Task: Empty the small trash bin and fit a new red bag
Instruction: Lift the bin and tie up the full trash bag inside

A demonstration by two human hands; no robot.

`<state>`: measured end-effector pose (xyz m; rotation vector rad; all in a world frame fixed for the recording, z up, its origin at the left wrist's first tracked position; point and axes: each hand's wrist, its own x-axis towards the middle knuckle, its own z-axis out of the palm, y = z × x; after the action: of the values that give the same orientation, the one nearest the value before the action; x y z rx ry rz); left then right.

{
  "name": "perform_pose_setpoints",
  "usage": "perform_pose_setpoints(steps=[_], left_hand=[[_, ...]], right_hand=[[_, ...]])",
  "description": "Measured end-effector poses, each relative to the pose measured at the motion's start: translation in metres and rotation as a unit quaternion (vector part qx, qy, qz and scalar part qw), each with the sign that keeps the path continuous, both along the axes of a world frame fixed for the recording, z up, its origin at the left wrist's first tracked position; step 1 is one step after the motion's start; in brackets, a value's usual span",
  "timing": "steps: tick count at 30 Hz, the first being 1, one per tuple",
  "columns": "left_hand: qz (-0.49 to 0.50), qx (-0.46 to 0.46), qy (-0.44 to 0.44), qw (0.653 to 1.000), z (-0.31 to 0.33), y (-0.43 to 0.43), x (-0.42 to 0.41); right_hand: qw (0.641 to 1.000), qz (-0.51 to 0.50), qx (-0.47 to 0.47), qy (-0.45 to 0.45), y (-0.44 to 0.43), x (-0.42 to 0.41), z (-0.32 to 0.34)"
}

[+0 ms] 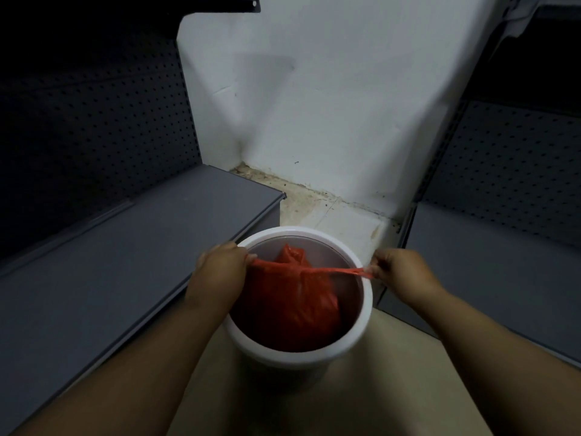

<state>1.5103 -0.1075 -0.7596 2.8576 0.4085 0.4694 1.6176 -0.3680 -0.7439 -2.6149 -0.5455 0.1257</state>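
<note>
A small round white trash bin (366, 297) stands on the floor below me. Inside it sits a full red plastic bag (292, 303), bunched at the top. Two thin strands of the bag's mouth are stretched tight sideways across the bin opening. My left hand (221, 265) grips the left strand at the bin's left rim. My right hand (397, 269) pinches the right strand just outside the right rim.
A grey shelf (125, 253) with a dark pegboard back runs along the left, close to the bin. Another grey shelf (490, 262) stands at the right. A white wall (314, 105) and stained floor corner (314, 202) lie behind the bin.
</note>
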Motion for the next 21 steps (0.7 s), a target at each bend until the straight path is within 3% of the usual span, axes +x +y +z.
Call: perform_pose_setpoints(steps=[3, 5, 7, 8, 9, 11, 13, 14, 16, 17, 21], left_hand=[[0.020, -0.002, 0.015, 1.000, -0.002, 0.004, -0.002], [0.040, -0.061, -0.005, 0.997, -0.003, 0.004, -0.003], [0.059, -0.131, -0.039, 0.989, 0.001, 0.000, -0.003], [0.063, -0.167, -0.052, 0.983, 0.006, -0.004, -0.003], [0.067, -0.208, -0.057, 0.974, 0.007, -0.008, -0.001], [0.079, -0.311, -0.078, 0.944, 0.007, -0.015, 0.005], [0.089, -0.452, -0.111, 0.881, 0.004, -0.024, 0.011], [0.092, -0.516, -0.121, 0.843, 0.003, -0.030, 0.012], [0.091, -0.597, -0.124, 0.788, 0.001, -0.041, 0.012], [0.088, -0.611, -0.115, 0.778, -0.001, -0.044, 0.012], [0.097, -0.606, -0.066, 0.787, -0.012, -0.045, 0.014]], right_hand=[[0.998, -0.028, -0.048, 0.007, 0.002, -0.001, 0.000], [0.997, -0.043, -0.063, 0.014, 0.012, -0.003, 0.005], [0.996, -0.069, 0.019, 0.050, 0.022, -0.002, 0.010], [0.985, -0.090, 0.117, 0.095, 0.028, -0.003, 0.012], [0.953, -0.112, 0.234, 0.157, 0.034, -0.004, 0.016], [0.848, -0.153, 0.430, 0.271, 0.047, -0.007, 0.022], [0.772, -0.157, 0.524, 0.323, 0.056, -0.012, 0.022], [0.765, -0.148, 0.531, 0.331, 0.060, -0.015, 0.021], [0.788, -0.124, 0.500, 0.336, 0.064, -0.021, 0.014], [0.816, -0.117, 0.458, 0.334, 0.065, -0.022, 0.008], [0.942, -0.120, 0.196, 0.242, 0.072, -0.015, -0.010]])
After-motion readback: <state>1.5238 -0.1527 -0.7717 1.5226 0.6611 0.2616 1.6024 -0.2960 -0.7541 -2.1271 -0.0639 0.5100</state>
